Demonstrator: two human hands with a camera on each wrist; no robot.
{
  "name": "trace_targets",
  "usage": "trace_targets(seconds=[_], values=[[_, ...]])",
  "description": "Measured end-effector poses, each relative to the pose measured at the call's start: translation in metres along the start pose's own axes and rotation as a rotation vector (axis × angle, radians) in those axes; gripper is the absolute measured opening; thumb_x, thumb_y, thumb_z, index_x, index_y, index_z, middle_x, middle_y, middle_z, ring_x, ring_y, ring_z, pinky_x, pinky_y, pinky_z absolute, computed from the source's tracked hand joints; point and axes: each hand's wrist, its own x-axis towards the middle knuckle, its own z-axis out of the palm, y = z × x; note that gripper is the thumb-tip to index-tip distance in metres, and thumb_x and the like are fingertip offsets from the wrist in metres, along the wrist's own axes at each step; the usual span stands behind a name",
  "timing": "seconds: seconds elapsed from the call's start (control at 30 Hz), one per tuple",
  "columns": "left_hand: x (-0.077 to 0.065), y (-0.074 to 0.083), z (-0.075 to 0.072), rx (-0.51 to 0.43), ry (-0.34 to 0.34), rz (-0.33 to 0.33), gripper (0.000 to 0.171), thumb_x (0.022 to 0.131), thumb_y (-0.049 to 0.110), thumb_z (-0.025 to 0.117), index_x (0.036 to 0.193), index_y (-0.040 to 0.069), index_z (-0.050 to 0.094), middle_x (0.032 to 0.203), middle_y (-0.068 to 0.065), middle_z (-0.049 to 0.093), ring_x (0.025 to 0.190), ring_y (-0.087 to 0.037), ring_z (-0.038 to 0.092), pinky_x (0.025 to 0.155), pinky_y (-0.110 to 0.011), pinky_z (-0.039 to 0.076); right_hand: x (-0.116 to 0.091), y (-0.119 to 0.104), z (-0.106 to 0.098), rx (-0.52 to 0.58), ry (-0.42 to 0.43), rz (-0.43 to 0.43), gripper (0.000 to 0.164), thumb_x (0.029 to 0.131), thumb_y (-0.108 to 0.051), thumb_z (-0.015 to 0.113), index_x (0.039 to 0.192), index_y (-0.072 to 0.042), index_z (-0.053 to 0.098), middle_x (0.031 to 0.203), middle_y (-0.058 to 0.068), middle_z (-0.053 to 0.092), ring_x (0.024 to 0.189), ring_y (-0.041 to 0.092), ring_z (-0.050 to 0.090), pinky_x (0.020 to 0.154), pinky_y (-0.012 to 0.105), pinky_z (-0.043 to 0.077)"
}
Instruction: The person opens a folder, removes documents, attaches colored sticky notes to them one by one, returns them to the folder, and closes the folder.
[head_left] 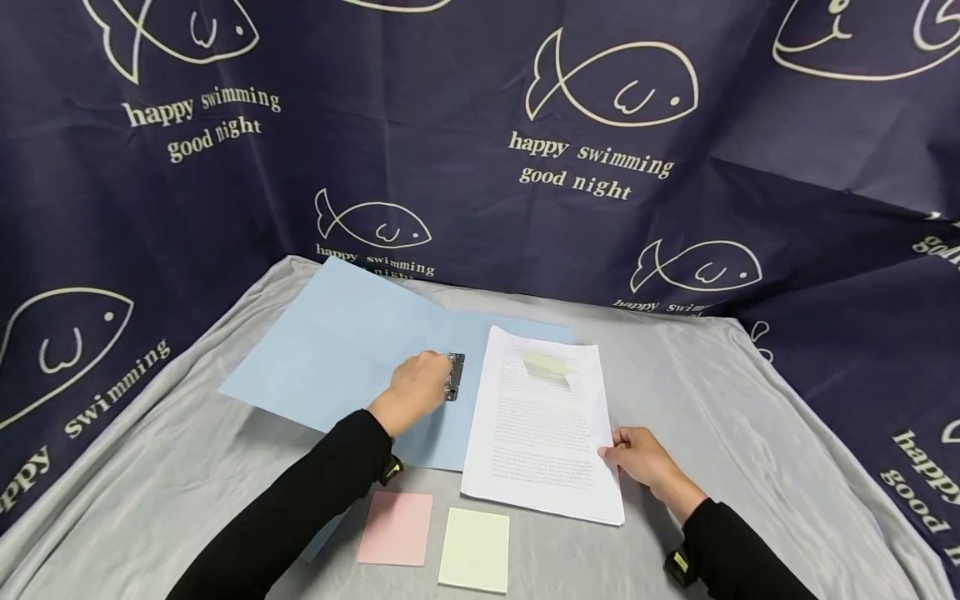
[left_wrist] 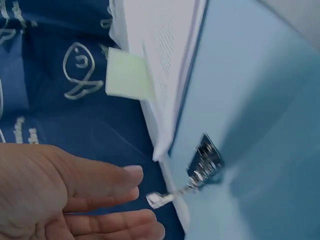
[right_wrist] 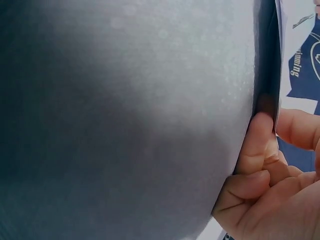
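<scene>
My left hand [head_left: 420, 385] is over the metal lever clip [head_left: 454, 377] near the spine of an opened light-blue folder [head_left: 315, 350]. In the left wrist view, the thumb and fingers of that hand stand apart, nearly straight, with the tip of the clip's lever [left_wrist: 160, 200] right at the fingertips. A stack of printed papers [head_left: 540, 442] lies over the folder's right side, a pale yellow-green sticky note [head_left: 550, 367] near its top. My right hand [head_left: 643, 457] pinches the stack's right edge, thumb on top and fingers underneath.
A pink sticky-note pad [head_left: 395, 528] and a pale green pad [head_left: 474, 550] lie in front of the folder. Grey cloth [head_left: 675, 375] covers the table. A dark blue curtain [head_left: 465, 108] with fish drawings hangs behind and at both sides.
</scene>
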Motion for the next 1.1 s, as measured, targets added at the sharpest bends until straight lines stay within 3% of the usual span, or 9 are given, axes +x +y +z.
trace_targets(seconds=[0.17, 0.3, 0.43, 0.6, 1.1], values=[[0.008, -0.007, 0.0, -0.013, -0.057, -0.067, 0.015, 0.087, -0.01, 0.052, 0.089, -0.002, 0.065, 0.078, -0.013, 0.06, 0.056, -0.019, 0.051, 0.046, -0.029, 0.039, -0.001, 0.002, 0.001, -0.004, 0.001, 0.001, 0.006, 0.083, -0.003, 0.063, 0.081, 0.002, 0.059, 0.06, 0.005, 0.05, 0.054, 0.018, 0.045, 0.052, 0.029, 0.035], [0.012, -0.008, 0.003, -0.035, -0.035, -0.046, 0.014, 0.086, -0.011, 0.053, 0.087, -0.003, 0.065, 0.071, -0.012, 0.059, 0.052, -0.018, 0.051, 0.045, -0.027, 0.037, -0.005, 0.002, 0.001, 0.004, -0.002, 0.011, 0.005, 0.083, -0.002, 0.062, 0.082, 0.003, 0.06, 0.061, 0.005, 0.051, 0.054, 0.018, 0.045, 0.051, 0.029, 0.035], [0.018, -0.011, 0.006, -0.018, 0.032, -0.015, 0.015, 0.085, -0.012, 0.055, 0.078, -0.002, 0.064, 0.065, -0.011, 0.058, 0.05, -0.019, 0.053, 0.044, -0.028, 0.038, -0.005, 0.002, 0.002, 0.003, 0.0, 0.014, 0.005, 0.083, -0.001, 0.062, 0.083, 0.003, 0.06, 0.061, 0.005, 0.051, 0.054, 0.018, 0.045, 0.051, 0.029, 0.035], [0.025, -0.016, 0.009, 0.021, 0.094, -0.03, 0.022, 0.085, -0.01, 0.054, 0.068, 0.002, 0.061, 0.062, -0.011, 0.058, 0.051, -0.022, 0.057, 0.044, -0.03, 0.041, -0.001, -0.001, 0.002, -0.016, -0.003, 0.015, 0.005, 0.082, -0.002, 0.063, 0.081, 0.002, 0.06, 0.059, 0.004, 0.05, 0.053, 0.018, 0.044, 0.05, 0.029, 0.033], [0.035, -0.023, 0.007, 0.01, 0.065, -0.036, 0.025, 0.083, -0.01, 0.056, 0.063, 0.006, 0.056, 0.057, -0.006, 0.052, 0.052, -0.019, 0.054, 0.048, -0.029, 0.039, 0.004, -0.007, 0.001, -0.063, -0.029, -0.003, 0.014, 0.082, -0.002, 0.064, 0.072, -0.001, 0.054, 0.055, 0.006, 0.046, 0.049, 0.018, 0.042, 0.048, 0.029, 0.031]])
